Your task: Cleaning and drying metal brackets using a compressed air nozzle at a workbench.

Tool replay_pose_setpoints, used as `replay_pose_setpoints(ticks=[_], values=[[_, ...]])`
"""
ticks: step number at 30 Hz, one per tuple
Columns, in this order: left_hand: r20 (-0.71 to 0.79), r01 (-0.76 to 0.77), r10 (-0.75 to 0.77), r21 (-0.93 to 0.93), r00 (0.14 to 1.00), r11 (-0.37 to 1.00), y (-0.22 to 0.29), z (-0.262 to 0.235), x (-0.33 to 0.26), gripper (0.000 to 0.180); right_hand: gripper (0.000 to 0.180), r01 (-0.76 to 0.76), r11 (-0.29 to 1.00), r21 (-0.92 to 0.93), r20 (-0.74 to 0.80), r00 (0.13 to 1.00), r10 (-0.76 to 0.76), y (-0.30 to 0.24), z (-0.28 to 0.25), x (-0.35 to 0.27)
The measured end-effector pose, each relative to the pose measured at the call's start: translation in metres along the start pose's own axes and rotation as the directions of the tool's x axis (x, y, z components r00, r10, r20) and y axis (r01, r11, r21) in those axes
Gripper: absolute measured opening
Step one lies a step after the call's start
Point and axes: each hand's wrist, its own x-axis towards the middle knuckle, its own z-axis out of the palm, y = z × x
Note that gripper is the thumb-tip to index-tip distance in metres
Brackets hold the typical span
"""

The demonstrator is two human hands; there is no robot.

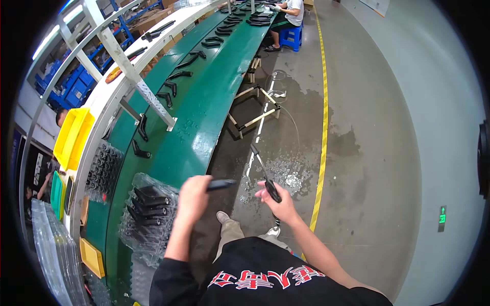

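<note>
My left hand (193, 198), fingers closed, grips one end of a black angled plastic part (221, 184) that points right, over the gap beside the green bench. My right hand (282, 205) is wrapped round the black grip of an air blow gun (272, 190), whose thin metal tube runs up and away to a black tip. A coiled black hose (276, 220) hangs beneath this hand. The tube's tip is apart from the black part. Left of my left hand, several similar black parts (148, 209) lie in a clear plastic tray (168, 184) on the green surface.
The long green work surface (196, 135) carries a row of black parts (143, 127). A metal post (153, 99) rises from it. Yellow bin (74, 137) at left. A frame stand (260, 121) and wet patches are on the floor. A person (291, 13) sits on a blue stool (292, 38) at the far end.
</note>
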Motion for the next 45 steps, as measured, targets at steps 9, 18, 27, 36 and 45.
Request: replay_pose_setpoints(ticks=[9, 18, 27, 36, 45], values=[[0.136, -0.386, 0.383, -0.002, 0.914, 0.922, 0.092, 0.067, 0.022, 0.042, 0.029, -0.118, 0.985, 0.123, 0.007, 0.993, 0.118, -0.02, -0.063, -0.041], [0.235, 0.217, -0.413, -0.972, 0.88, -0.091, 0.125, 0.075, 0.023, 0.033, 0.029, 0.053, 0.985, 0.166, -0.169, 0.985, -0.024, -0.023, -0.045, -0.063], [0.613, -0.016, -0.525, -0.641, 0.591, -0.767, 0.079, 0.118, 0.001, 0.019, 0.031, 0.116, 0.865, -0.489, 0.078, 0.993, -0.089, -0.015, -0.021, -0.082], [0.629, -0.161, -0.509, -0.526, 0.587, -0.835, 0.03, 0.1, -0.017, 0.015, 0.025, 0.136, 0.704, -0.697, 0.107, 0.991, -0.086, -0.032, -0.003, -0.137], [0.691, -0.143, -0.42, -0.423, 0.589, -0.895, 0.027, 0.115, -0.035, 0.014, 0.024, 0.101, 0.664, -0.741, 0.074, 0.995, -0.069, -0.031, 0.024, -0.156]])
